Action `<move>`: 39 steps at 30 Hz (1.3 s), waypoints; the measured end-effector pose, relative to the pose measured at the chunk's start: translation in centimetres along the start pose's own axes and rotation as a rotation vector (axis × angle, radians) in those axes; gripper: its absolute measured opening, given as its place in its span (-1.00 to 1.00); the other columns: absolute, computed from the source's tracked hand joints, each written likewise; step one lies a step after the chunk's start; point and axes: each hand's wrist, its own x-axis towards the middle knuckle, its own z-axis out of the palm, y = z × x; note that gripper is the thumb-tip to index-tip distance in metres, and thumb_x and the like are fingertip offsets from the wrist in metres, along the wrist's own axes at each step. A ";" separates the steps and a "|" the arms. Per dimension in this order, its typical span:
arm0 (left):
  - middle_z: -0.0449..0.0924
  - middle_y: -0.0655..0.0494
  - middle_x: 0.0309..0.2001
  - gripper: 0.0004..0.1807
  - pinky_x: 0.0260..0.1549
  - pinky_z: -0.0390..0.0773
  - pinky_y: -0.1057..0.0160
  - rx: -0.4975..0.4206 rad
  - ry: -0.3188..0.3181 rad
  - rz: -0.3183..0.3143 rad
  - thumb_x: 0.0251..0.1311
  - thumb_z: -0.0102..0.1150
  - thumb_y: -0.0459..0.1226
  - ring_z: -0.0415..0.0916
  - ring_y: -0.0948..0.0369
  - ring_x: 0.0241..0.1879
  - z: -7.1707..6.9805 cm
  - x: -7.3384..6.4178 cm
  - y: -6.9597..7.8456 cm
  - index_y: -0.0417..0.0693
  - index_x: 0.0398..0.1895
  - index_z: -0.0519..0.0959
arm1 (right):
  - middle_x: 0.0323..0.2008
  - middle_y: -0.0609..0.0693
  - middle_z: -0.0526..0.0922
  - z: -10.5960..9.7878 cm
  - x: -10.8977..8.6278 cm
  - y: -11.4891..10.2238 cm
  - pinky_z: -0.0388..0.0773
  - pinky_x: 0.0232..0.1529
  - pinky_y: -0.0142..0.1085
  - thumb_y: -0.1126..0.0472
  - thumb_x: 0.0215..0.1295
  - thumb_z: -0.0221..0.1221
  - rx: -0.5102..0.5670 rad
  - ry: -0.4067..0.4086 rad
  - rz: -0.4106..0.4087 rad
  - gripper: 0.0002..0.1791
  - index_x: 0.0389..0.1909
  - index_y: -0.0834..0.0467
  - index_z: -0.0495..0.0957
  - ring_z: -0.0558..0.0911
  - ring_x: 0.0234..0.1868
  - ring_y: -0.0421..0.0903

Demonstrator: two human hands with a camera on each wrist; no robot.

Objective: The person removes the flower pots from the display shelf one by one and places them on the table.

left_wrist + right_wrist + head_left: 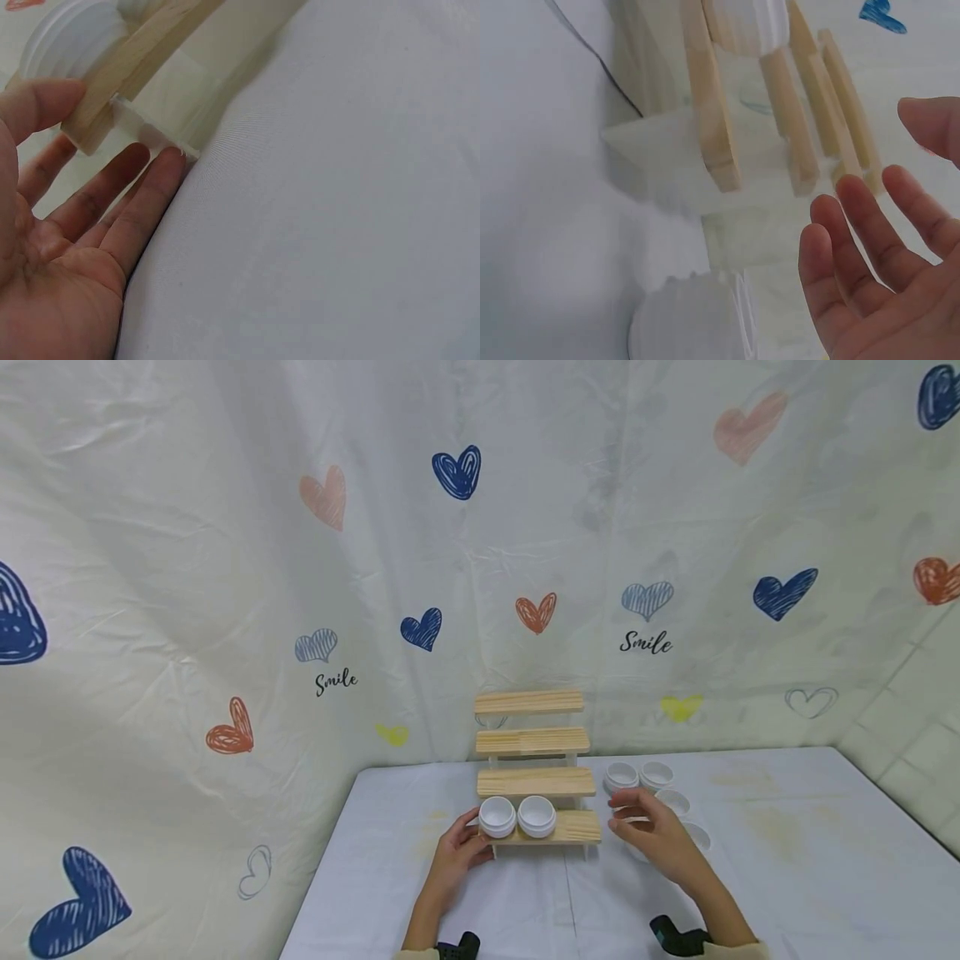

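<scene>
A stepped display stand point(534, 782) with pale wooden boards and clear legs stands before the backdrop. Two white ribbed cups sit side by side on its lowest board, the left cup point(497, 817) near the end and the right cup point(537, 817) around the middle. At that board's left end is my left hand point(454, 856); in the left wrist view its extended fingers point(154, 184) reach the clear leg, and the thumb lies against the board's end by a cup point(71, 37). My right hand point(660, 833), fingers apart and nothing held, hovers over white cups point(657, 775) right of the stand.
Several white cups stand grouped on the white-covered table point(795, 860), some partly hidden behind my right hand. A backdrop point(525, 527) printed with hearts hangs directly behind the stand. Dark straps point(678, 937) sit on both wrists.
</scene>
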 end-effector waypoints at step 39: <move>0.63 -0.09 0.10 -0.38 0.01 0.73 0.11 0.020 0.030 -0.002 0.37 0.25 -0.28 0.68 0.11 -0.02 0.3 0.0 0.0 -0.10 0.48 0.36 | 0.20 0.13 0.57 10.2 1.2 -1.8 0.56 0.21 -0.10 0.21 0.15 0.47 0.069 0.058 0.080 -0.32 0.28 0.21 0.42 0.57 0.20 0.06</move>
